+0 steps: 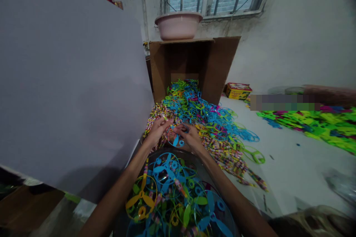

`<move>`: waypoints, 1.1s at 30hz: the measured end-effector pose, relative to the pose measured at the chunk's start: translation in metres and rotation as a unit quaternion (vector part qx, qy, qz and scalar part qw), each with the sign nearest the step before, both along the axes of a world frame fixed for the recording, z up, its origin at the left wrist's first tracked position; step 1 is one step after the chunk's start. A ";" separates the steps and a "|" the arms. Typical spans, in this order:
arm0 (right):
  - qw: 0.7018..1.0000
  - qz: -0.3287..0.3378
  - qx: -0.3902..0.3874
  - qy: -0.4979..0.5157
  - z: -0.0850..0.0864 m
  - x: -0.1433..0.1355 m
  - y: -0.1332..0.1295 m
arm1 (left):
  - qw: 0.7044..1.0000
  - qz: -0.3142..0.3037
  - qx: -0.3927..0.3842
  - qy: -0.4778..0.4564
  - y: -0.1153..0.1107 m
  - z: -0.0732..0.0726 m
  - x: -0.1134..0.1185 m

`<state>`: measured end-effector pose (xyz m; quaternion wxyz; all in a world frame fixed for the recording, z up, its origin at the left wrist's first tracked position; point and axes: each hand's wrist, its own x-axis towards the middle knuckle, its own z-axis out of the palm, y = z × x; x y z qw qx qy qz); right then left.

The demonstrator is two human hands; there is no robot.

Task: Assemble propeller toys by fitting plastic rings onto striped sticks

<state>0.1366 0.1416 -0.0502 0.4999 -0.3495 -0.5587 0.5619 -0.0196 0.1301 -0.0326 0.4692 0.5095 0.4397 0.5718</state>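
In front of the cardboard box my left hand (159, 130) is closed, its fingertips pinched together. A small pale piece shows at those fingertips, too small to name. My right hand (189, 135) is closed on a blue ringed plastic propeller (175, 141), which hangs between both hands. Below my wrists stands a dark tub (233, 213) full of propeller toys, among them a blue propeller (167, 169) and a yellow propeller (142, 197) with a striped stick. Striped sticks (232, 157) lie heaped around and beyond my hands.
A cardboard box (226, 66) on its side spills blue and green propellers (191, 100) onto the white table (292, 159). A pink basin (178, 26) sits on top. Flat green pieces (314, 122) and a yellow carton (238, 91) lie right. A grey panel (69, 81) stands left.
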 end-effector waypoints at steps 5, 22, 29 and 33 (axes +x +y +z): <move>1.000 0.010 0.019 -0.011 0.004 -0.002 -0.004 | 1.000 0.011 0.002 -0.001 -0.001 -0.001 0.002; 1.000 0.005 -0.010 -0.002 0.009 -0.003 -0.002 | 0.999 0.045 0.022 0.008 0.000 0.011 0.001; 0.998 0.046 0.026 -0.019 0.013 -0.003 -0.006 | 0.998 0.038 0.023 0.035 -0.002 0.005 -0.003; 0.998 0.040 0.051 -0.028 0.014 -0.001 -0.006 | 0.999 0.036 0.018 0.031 -0.002 0.005 -0.001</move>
